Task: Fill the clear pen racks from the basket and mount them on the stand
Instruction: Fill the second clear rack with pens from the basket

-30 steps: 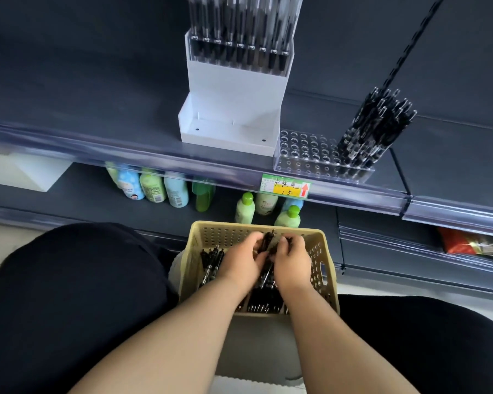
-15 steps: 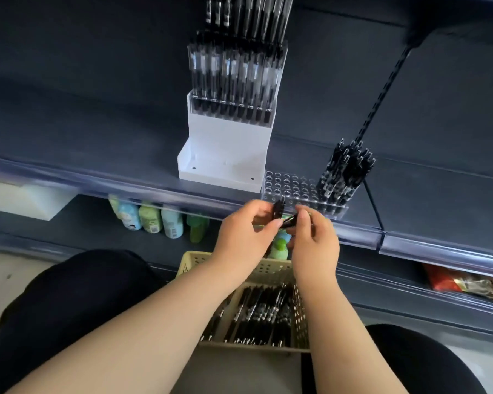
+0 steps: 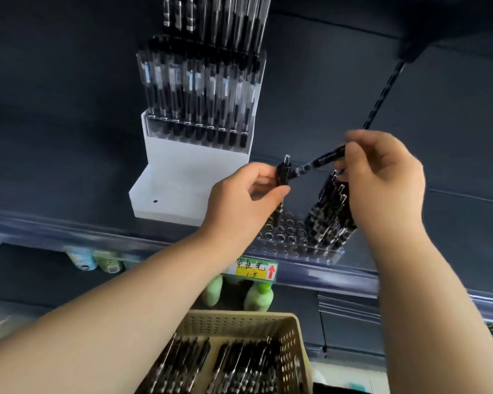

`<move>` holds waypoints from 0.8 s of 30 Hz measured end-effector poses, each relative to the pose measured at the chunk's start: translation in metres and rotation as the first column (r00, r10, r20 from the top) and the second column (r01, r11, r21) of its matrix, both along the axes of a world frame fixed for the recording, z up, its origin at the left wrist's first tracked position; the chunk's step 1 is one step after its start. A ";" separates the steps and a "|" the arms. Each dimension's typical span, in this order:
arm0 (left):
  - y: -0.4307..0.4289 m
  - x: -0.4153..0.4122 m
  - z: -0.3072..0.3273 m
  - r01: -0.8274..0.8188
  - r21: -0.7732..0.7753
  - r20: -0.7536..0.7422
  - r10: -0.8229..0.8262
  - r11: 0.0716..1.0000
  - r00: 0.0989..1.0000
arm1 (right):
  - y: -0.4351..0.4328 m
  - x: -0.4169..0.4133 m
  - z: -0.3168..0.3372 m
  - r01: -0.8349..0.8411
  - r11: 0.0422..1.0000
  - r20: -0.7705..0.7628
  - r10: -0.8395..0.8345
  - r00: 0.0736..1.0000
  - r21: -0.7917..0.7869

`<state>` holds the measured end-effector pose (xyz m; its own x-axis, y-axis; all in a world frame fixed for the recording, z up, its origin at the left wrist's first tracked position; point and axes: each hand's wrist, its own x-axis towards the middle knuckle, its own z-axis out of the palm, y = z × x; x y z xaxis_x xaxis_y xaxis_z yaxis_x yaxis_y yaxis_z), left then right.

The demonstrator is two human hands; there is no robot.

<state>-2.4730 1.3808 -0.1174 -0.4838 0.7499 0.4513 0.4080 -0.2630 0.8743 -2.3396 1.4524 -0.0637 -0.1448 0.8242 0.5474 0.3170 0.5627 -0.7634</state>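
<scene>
Both of the person's arms are raised over the front edge of the dark shelf [image 3: 69, 231]. The left hand [image 3: 239, 200] has its fingers and thumb curled tightly round a few upright pens [image 3: 282, 176]; how many I cannot tell. The right hand [image 3: 382, 180] pinches a single pen [image 3: 319, 162] by its upper end. This pen slants down to the left until its lower end meets the upright pens.

Just below the hands, the clear rack [image 3: 293, 245] sits along the shelf's front edge. Its right end is packed with leaning black racked pens [image 3: 330, 217], while the holes at its left end are open. The white stand [image 3: 182, 180] is just to the left of it on the shelf, with a mounted rack [image 3: 202, 129] of pens already on its upper step.

The tan basket [image 3: 239, 322] is nearest me, below the shelf edge, with loose pens [image 3: 225, 365] lying in it. A yellow price label [image 3: 255, 270] hangs on the shelf lip, above green bottles [image 3: 258, 298].
</scene>
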 end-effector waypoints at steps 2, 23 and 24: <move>0.013 -0.006 0.000 0.006 0.004 0.016 -0.006 1.000 1.000 | 0.020 -0.001 0.004 0.025 1.000 0.104 -0.027 0.994 0.018; 0.035 -0.010 -0.006 -0.027 -0.038 0.198 0.034 0.999 0.980 | 0.047 -0.007 -0.008 0.040 0.993 0.443 -0.087 0.892 0.115; 0.035 -0.011 -0.006 -0.029 -0.040 0.205 0.036 0.999 0.978 | 0.046 -0.008 -0.009 0.046 0.991 0.442 -0.095 0.892 0.122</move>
